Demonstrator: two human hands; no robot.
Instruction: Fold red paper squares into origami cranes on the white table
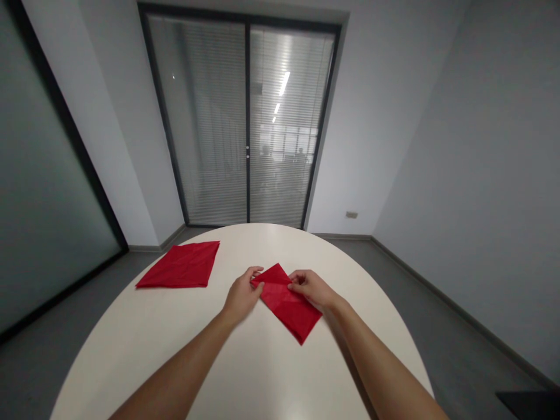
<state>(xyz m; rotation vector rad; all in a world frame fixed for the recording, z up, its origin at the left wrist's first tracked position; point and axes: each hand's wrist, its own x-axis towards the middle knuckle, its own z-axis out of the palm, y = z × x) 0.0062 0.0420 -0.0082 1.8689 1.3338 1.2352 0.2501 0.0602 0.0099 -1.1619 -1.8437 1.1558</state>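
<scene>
Folding underway: my left hand (242, 296) and right hand (310, 289) pinch top flaps of small red fabric square (289, 306) on white oval bench (262, 373); larger red cloth (181, 265) untouched.

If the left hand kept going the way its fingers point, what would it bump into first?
The left hand is pinching the folded red cloth. Sliding on across it, it would probably meet the right hand first, though depth is hard to judge.
</scene>
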